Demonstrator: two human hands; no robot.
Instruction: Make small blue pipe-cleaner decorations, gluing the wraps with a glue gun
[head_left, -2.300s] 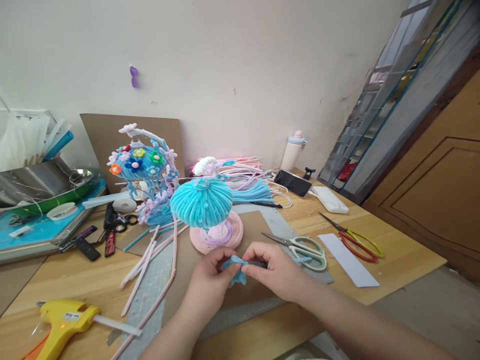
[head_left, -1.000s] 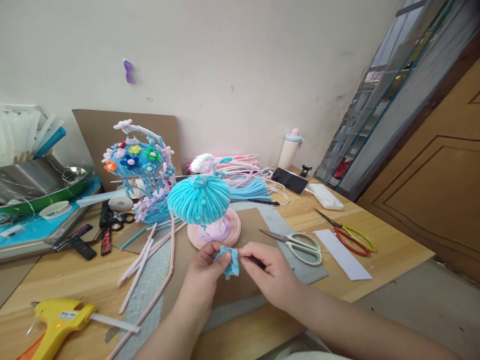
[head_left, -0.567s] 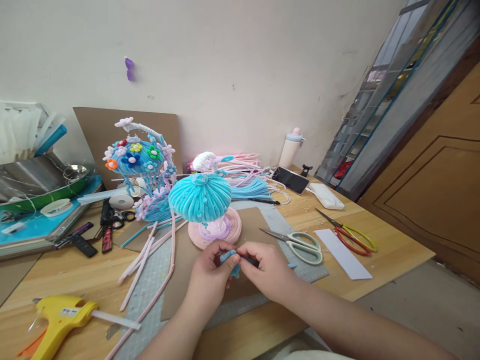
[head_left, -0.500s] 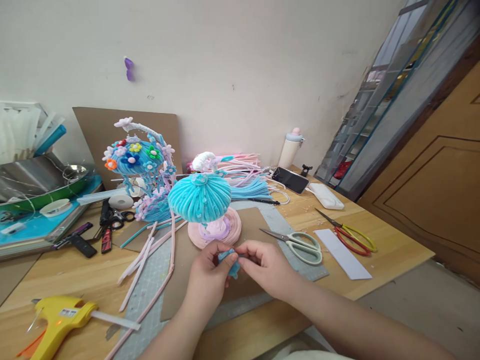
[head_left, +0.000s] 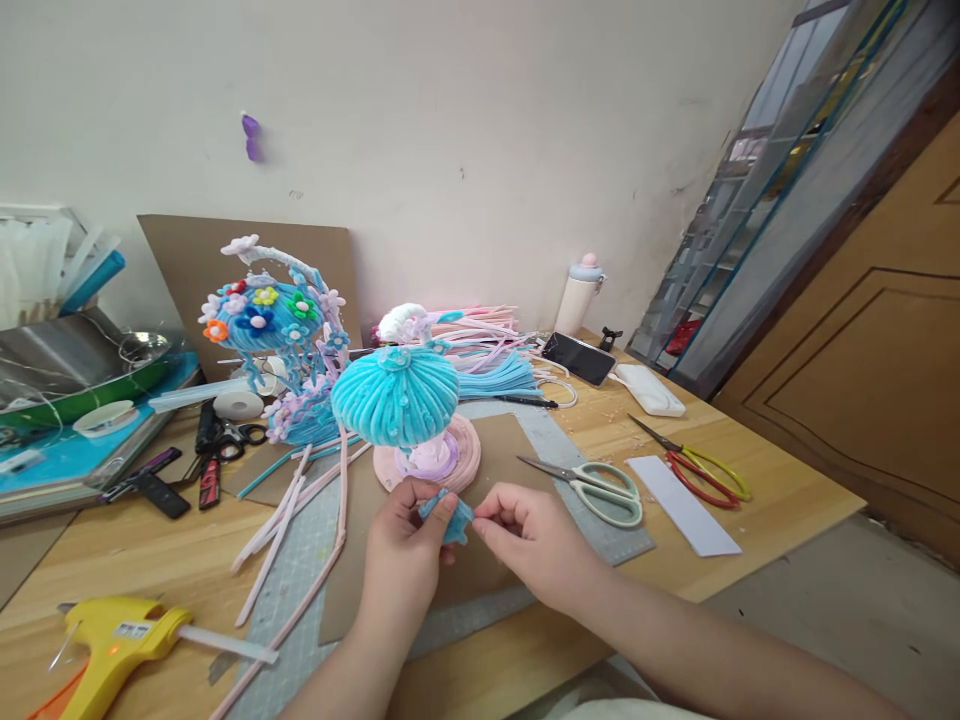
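My left hand pinches a small blue fuzzy pipe-cleaner piece between thumb and fingers. My right hand pinches the same piece from the right, fingers curled. Both hands hover over a brown cardboard sheet on the wooden table. Just beyond them stands a blue pipe-cleaner dome on a pink coiled base. A taller blue ornament with coloured flowers stands behind it to the left.
A yellow glue gun lies at the near left. Pale green scissors, red-and-yellow scissors and a white paper strip lie to the right. Loose pink pipe cleaners, a phone and a bottle sit farther off.
Both hands have kept working the small blue piece, turning and pressing it between the fingers. They have drifted slightly left and toward the pink base.
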